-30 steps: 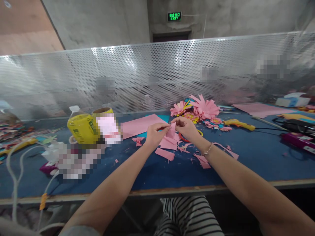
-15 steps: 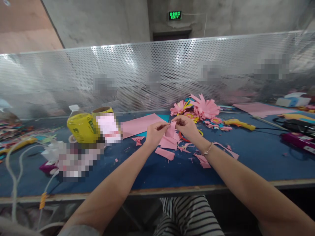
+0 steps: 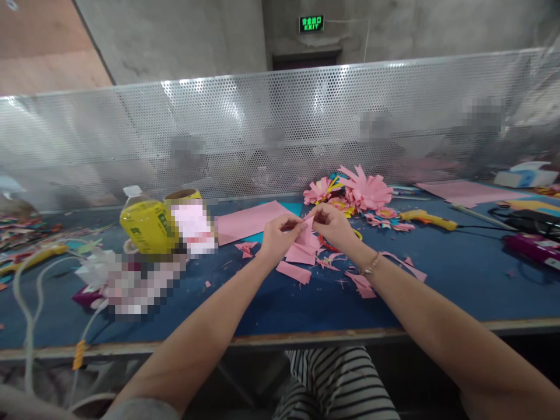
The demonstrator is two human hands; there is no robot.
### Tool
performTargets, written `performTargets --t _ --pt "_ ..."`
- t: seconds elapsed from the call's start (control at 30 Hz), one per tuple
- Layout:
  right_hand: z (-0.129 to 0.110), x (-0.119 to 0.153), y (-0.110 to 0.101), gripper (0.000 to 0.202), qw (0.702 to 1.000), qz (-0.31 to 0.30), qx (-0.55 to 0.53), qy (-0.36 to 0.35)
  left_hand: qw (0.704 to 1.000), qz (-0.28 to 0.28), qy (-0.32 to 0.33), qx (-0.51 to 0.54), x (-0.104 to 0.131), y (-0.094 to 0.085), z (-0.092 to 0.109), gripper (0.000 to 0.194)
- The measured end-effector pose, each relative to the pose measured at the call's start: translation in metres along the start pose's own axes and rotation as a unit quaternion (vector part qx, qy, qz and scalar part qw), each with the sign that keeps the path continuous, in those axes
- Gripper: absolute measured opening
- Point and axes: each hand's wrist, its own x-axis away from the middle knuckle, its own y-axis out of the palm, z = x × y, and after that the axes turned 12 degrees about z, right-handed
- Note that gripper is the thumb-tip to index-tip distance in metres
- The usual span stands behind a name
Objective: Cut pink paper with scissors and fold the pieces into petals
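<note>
Between my two hands is a small piece of pink paper (image 3: 308,224), held above the blue tabletop. My left hand (image 3: 280,233) pinches its left edge with thumb and forefinger. On the other side my right hand (image 3: 335,226), with a bracelet at the wrist, grips the top right of the same piece. Below them lie cut pink paper pieces (image 3: 294,272) and thin scraps (image 3: 330,262). Just behind my right hand sits a pile of fringed pink paper flowers (image 3: 366,189), with yellow and blue ones mixed in. The fingertips partly cover the held paper.
A yellow-labelled bottle (image 3: 149,227) and a tape roll (image 3: 184,195) stand at left. Pink sheets (image 3: 249,221) lie behind my hands. A yellow glue gun (image 3: 429,219) rests at right, its cable trailing. White cords (image 3: 28,315) hang over the left edge. A perforated metal panel (image 3: 245,146) backs the table.
The held pink paper has turned and looks narrower between my fingers. Both hands stay almost in place, still pinching it. The view has shifted slightly.
</note>
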Motion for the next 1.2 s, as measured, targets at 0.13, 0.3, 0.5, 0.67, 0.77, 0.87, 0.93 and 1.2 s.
performTargets --t 0.13,0.3,0.5,0.67,0.77,0.87,0.93,1.2 --pt "-0.003 0.0 -0.001 0.011 1.0 -0.011 0.018 0.007 1.0 0.001 -0.018 0.0 -0.002 0.0 0.001 0.013" --pt "-0.005 0.001 -0.003 0.004 1.0 -0.015 -0.005 0.017 0.999 -0.002 -0.034 0.019 -0.004 -0.002 0.0 0.011" --pt "-0.01 0.003 -0.004 0.007 1.0 -0.008 0.0 -0.016 0.995 -0.006 -0.06 0.076 -0.004 -0.002 0.0 0.012" --pt "-0.009 0.002 -0.004 0.007 0.996 0.001 0.057 -0.069 0.988 -0.002 -0.094 0.12 -0.004 0.0 -0.001 0.014" --pt "-0.006 0.002 -0.002 0.009 0.998 0.004 0.05 -0.037 0.986 -0.001 -0.1 0.134 -0.004 0.0 -0.004 0.014" --pt "-0.003 0.002 0.001 0.014 1.0 0.011 0.015 0.011 0.989 0.024 -0.094 0.114 -0.005 0.0 -0.004 0.013" --pt "-0.001 0.002 0.002 0.019 1.0 0.014 -0.007 0.025 0.992 0.025 -0.086 0.093 -0.004 -0.001 -0.002 0.014" --pt "-0.003 0.001 0.001 0.02 0.999 -0.03 -0.012 0.041 0.998 0.011 -0.045 0.03 -0.002 0.0 0.006 0.012"
